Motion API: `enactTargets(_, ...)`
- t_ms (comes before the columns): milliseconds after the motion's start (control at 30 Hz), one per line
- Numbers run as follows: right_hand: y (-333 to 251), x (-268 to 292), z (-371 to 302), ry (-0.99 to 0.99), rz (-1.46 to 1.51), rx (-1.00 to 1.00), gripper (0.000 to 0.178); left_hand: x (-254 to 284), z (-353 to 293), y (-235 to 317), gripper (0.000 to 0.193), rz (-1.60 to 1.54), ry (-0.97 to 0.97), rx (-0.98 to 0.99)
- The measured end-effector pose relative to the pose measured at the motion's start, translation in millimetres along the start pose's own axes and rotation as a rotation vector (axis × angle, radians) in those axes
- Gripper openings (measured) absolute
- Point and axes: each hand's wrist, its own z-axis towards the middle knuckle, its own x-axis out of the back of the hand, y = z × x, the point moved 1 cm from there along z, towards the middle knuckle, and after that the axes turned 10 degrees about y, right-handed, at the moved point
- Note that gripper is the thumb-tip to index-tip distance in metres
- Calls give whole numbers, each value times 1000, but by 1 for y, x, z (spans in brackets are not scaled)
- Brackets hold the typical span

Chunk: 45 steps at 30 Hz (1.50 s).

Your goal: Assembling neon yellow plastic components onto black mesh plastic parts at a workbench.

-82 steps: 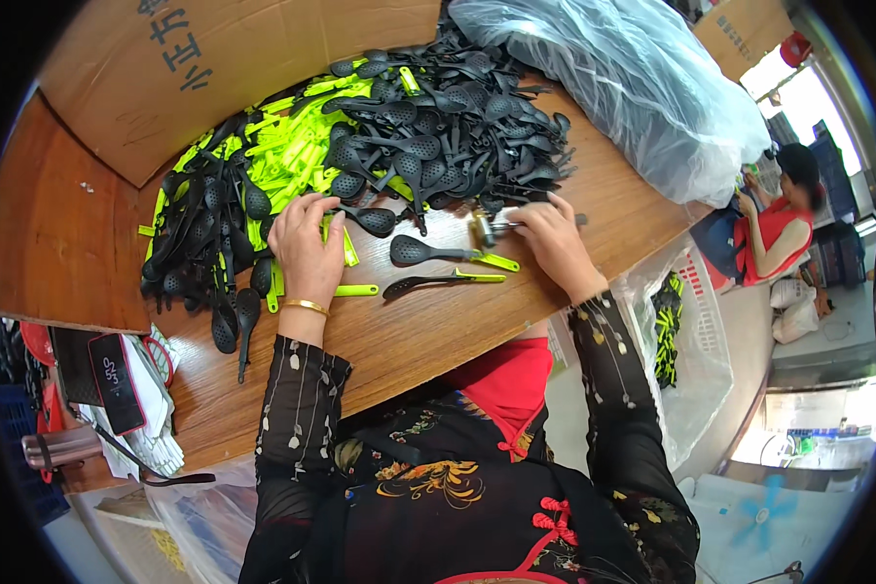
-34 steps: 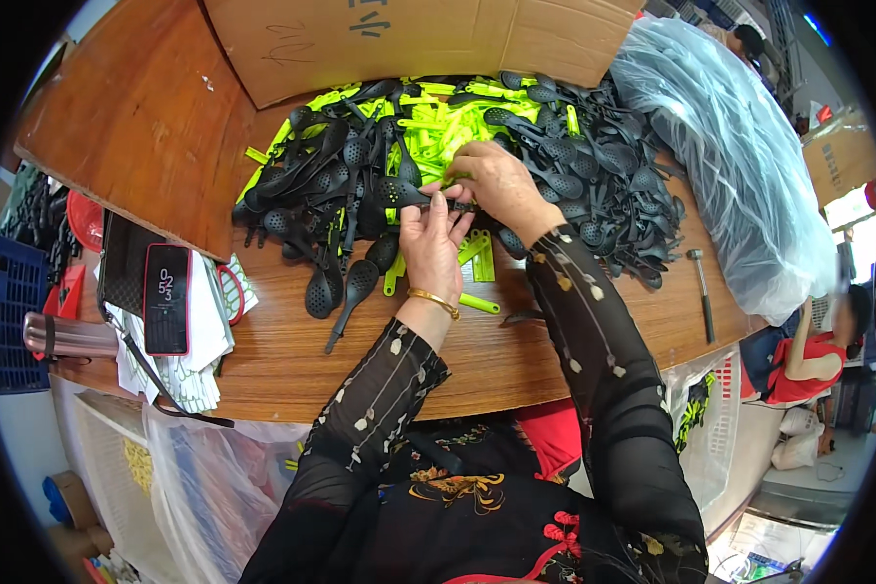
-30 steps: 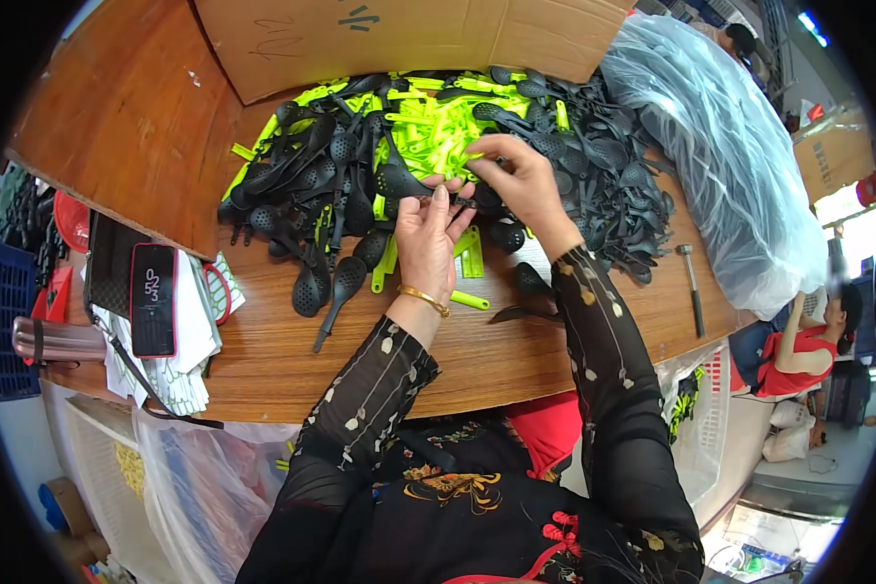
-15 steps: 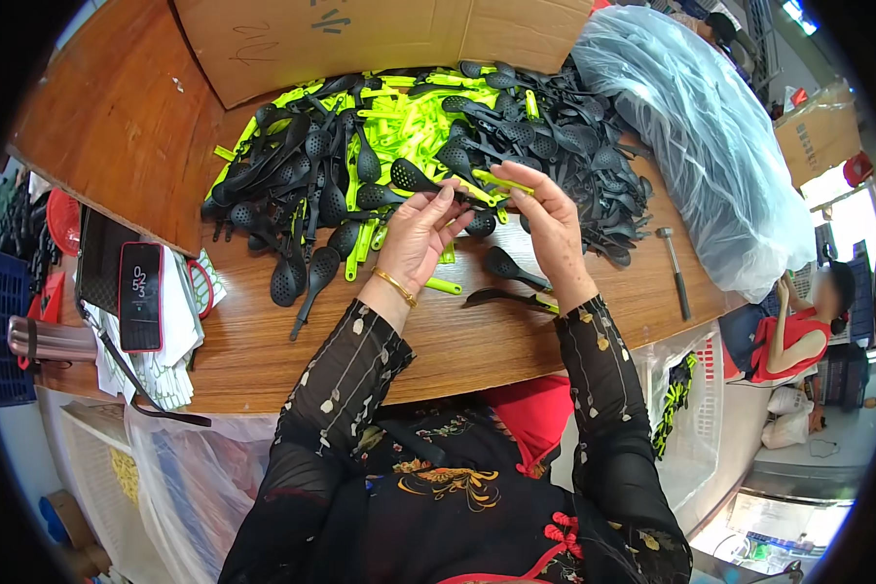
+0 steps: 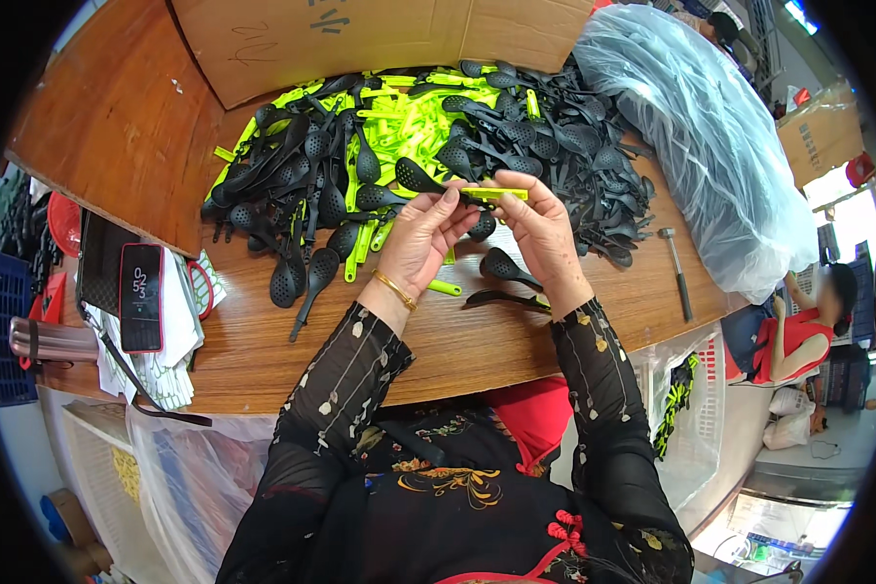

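Observation:
Over the middle of the wooden table, my left hand [image 5: 417, 238] pinches the stem of a black perforated spoon head [image 5: 417, 177], its bowl pointing left. My right hand [image 5: 543, 232] has its fingers closed on a lime-green handle [image 5: 496, 193], which lies level in line with the stem. The two parts meet between my fingertips; whether they are joined is hidden. Below my right hand lie two black spoons [image 5: 502, 265]. Behind both hands spreads a heap of lime-green handles [image 5: 409, 131], flanked by black spoon heads [image 5: 589, 141].
A cardboard box [image 5: 389, 39] stands behind the heap. To the right are a hammer [image 5: 676, 273] and a large plastic-wrapped bundle [image 5: 691, 146]. A phone [image 5: 141, 297] lies on papers at the left, near a steel flask [image 5: 56, 339]. A person in red [image 5: 793, 341] sits at far right.
The green handle has swung from slanting to nearly level, in line with the spoon stem. My right hand has shifted slightly left and lower, its fingers more curled round the handle.

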Motion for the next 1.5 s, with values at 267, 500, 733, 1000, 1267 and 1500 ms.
enactTargets(267,-16,23,11,77,-558,181,31,13,17,19,21,-46,33,-183)
enactTargets(500,-34,31,3,-75,-1317,395,21,4,15,20,25,-107,151,-277)
enactTargets(733,2,-7,45,-180,-1491,784,24,17,16,29,24,-176,231,-359)
enactTargets(1000,15,-37,23,-381,-1335,859,22,29,18,47,23,-155,238,-386)
enactTargets(1267,23,-42,14,-569,-1369,661,10,42,18,62,27,-218,240,-417)
enactTargets(1500,17,-60,12,-543,-1155,602,12,38,12,63,21,-259,241,-421)
